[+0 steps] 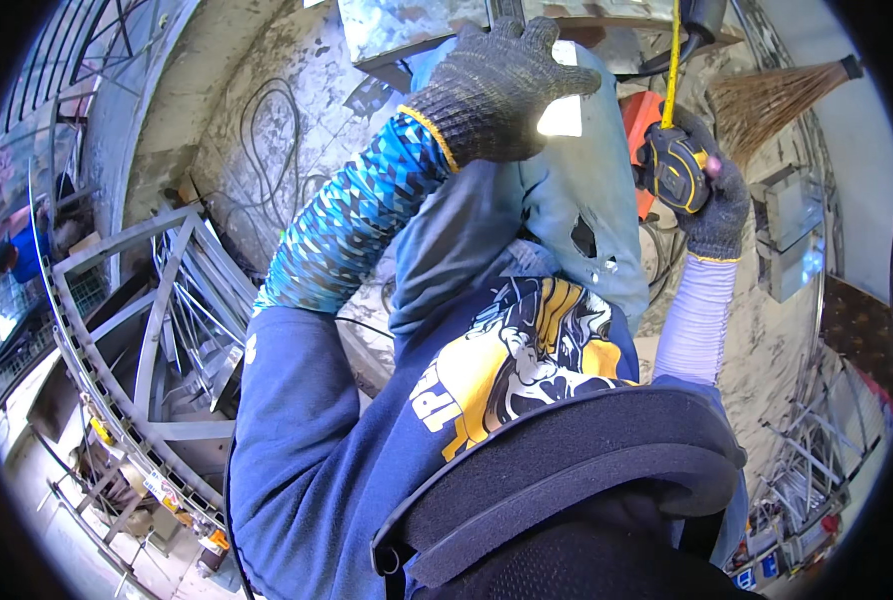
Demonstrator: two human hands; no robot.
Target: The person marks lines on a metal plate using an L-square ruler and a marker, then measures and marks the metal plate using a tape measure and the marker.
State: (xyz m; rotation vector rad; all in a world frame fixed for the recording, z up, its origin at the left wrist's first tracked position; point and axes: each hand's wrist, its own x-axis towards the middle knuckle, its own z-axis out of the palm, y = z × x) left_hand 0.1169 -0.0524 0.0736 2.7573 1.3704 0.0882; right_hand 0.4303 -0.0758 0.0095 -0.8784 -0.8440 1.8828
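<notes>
My left hand (512,92), in a dark grey knitted glove, is over my jeans at the knees with its fingers spread. Its fingertips reach toward the edge of a grey metal piece (407,28), but whether they touch it I cannot tell. Beside the thumb is a bright white patch, too washed out to make out. On the right, my gloved right hand (719,195) is closed around a black and yellow tape measure (679,172). Its yellow blade (674,70) runs out away from me to the top edge of the view, where its end is out of sight.
A red-orange object (643,125) lies behind the tape measure. Further right are a straw broom (782,95) and a metal box-like piece (792,230). Metal frames and bars (182,320) are stacked at left. A loose cable (257,120) coils on the stained floor.
</notes>
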